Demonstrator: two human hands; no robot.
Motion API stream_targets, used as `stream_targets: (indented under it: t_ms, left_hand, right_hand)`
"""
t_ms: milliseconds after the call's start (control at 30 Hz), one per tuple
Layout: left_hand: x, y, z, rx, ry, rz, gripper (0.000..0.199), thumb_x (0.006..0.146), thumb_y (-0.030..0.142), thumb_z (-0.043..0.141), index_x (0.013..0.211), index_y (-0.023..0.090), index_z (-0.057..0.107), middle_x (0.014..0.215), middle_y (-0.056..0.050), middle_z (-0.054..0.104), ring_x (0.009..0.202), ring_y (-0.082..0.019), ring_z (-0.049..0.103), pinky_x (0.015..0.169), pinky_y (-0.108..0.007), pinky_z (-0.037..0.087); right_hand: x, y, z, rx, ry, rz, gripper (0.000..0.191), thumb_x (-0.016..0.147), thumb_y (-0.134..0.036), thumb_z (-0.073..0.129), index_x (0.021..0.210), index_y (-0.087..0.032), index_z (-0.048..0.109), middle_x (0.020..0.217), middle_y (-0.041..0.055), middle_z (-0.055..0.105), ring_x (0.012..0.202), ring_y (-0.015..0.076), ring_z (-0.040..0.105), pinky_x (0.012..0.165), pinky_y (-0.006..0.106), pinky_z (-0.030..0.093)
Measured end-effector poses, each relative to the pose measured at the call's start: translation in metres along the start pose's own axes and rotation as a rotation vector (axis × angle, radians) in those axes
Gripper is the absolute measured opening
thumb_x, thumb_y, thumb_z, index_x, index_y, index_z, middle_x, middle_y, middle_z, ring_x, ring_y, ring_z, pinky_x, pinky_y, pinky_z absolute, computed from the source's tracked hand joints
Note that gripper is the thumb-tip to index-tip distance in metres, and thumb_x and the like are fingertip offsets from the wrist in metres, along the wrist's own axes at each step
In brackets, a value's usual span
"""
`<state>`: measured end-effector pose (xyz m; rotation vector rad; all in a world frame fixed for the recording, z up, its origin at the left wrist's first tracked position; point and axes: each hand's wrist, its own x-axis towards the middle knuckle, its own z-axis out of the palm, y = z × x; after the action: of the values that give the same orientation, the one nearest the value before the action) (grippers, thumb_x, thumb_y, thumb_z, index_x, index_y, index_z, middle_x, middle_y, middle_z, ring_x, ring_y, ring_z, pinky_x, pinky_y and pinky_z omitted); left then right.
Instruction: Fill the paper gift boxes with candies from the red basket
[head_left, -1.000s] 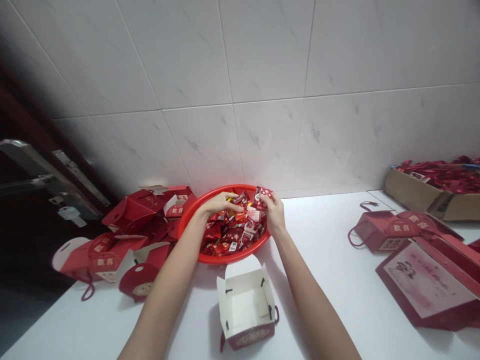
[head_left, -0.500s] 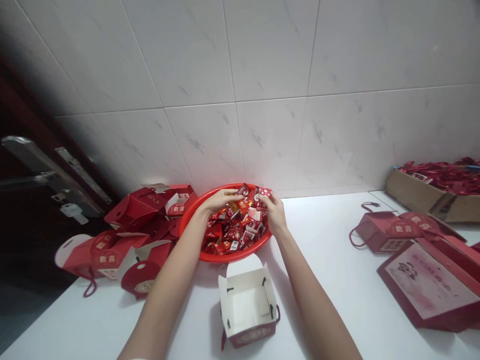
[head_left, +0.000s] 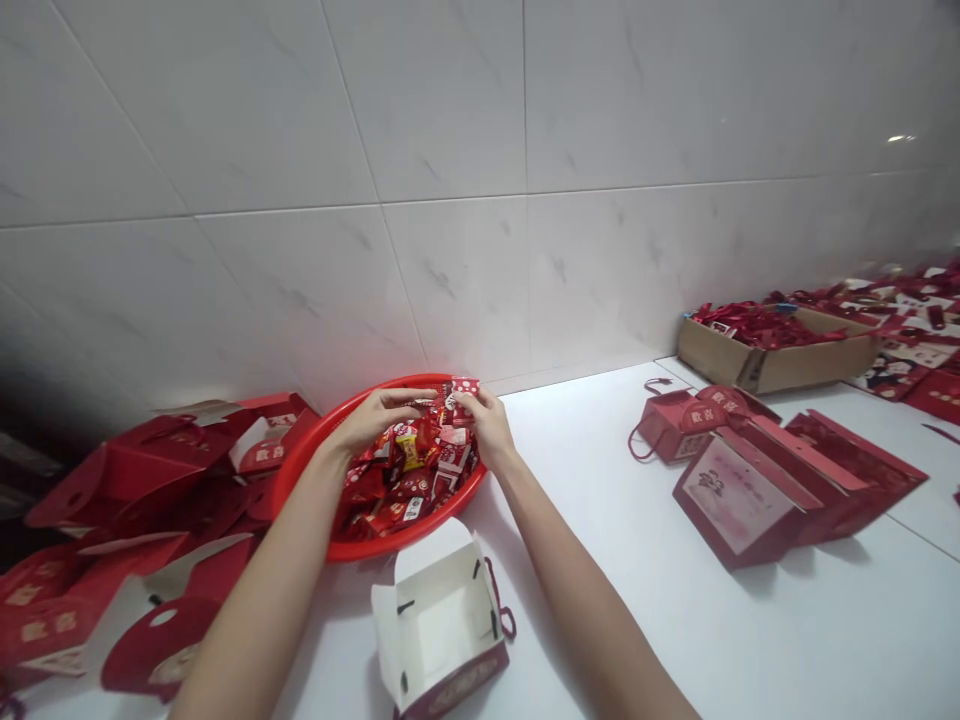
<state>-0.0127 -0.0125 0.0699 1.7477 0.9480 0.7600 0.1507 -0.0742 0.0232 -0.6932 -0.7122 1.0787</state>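
Against the wall stands a red oval plastic basket (head_left: 296,480) holding many wrapped candies (head_left: 412,470), mostly red, some yellow. My left hand (head_left: 379,418) reaches over its back part, fingers stretched out and apart above the candies; I see nothing held in it. At the basket's right rim, my right hand (head_left: 487,430) pinches a red candy packet with white dots (head_left: 463,395) between thumb and fingers. Between my forearms sits an open gift box (head_left: 442,620), white inside and dark red outside, with its flaps up and a cord loop at the right. Its inside shows no candy.
Folded red gift boxes (head_left: 150,470) are heaped on the left. More red boxes (head_left: 742,490) stand on the right of the white table (head_left: 585,480). Behind them is a cardboard tray (head_left: 810,365) of dark red ribbons, with red printed items (head_left: 900,330) beyond. A tiled wall (head_left: 465,280) bounds the back.
The view has turned to the right, so the basket and box appear further left. My right hand keeps the dotted packet. My left fingers have shifted slightly over the candies.
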Motion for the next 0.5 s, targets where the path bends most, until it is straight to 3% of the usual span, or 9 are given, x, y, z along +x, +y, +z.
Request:
stream_targets:
  t_ms: [100,233,367,500]
  left_hand:
    - [0.0003,0.0005,-0.0013,0.047,0.031,0.013,0.044,0.056,0.029,0.074,0.098,0.02,0.08,0.11,-0.007,0.078,0.104,-0.029,0.068,0.095,-0.039,0.053]
    - [0.0,-0.0011,-0.0008,0.009,0.06,0.051,0.057,0.054,0.025,0.069,0.11,0.018,0.075,0.117,-0.009,0.074,0.108,-0.029,0.066,0.091,-0.037,0.054]
    - [-0.0012,-0.0016,0.0009,-0.118,0.045,0.059,0.069,0.054,0.022,0.063,0.122,0.016,0.068,0.125,-0.011,0.069,0.111,-0.028,0.064,0.086,-0.033,0.055]
    - [-0.001,-0.0022,0.0008,-0.178,0.022,0.05,0.066,0.055,0.02,0.063,0.121,0.016,0.066,0.126,-0.012,0.068,0.115,-0.027,0.061,0.088,-0.032,0.053]
  right_hand:
    - [-0.0027,-0.0031,0.0001,-0.021,-0.064,0.046,0.025,0.062,-0.038,0.076,0.077,-0.021,0.068,0.072,-0.0028,0.069,0.062,0.0128,0.061,0.058,0.025,0.052]
    - [-0.0067,-0.0054,0.0002,-0.087,-0.176,0.09,0.027,0.063,-0.038,0.077,0.082,-0.02,0.071,0.079,-0.0013,0.073,0.067,0.0151,0.064,0.055,0.024,0.052]
    - [-0.0081,-0.0036,0.0004,-0.147,-0.178,0.075,0.024,0.063,-0.034,0.077,0.083,-0.02,0.073,0.078,-0.0004,0.074,0.067,0.0159,0.065,0.054,0.023,0.05]
    - [-0.0081,-0.0019,0.0001,-0.19,-0.178,0.055,0.025,0.065,-0.034,0.076,0.084,-0.019,0.074,0.081,0.0011,0.075,0.069,0.0171,0.065,0.055,0.025,0.05]
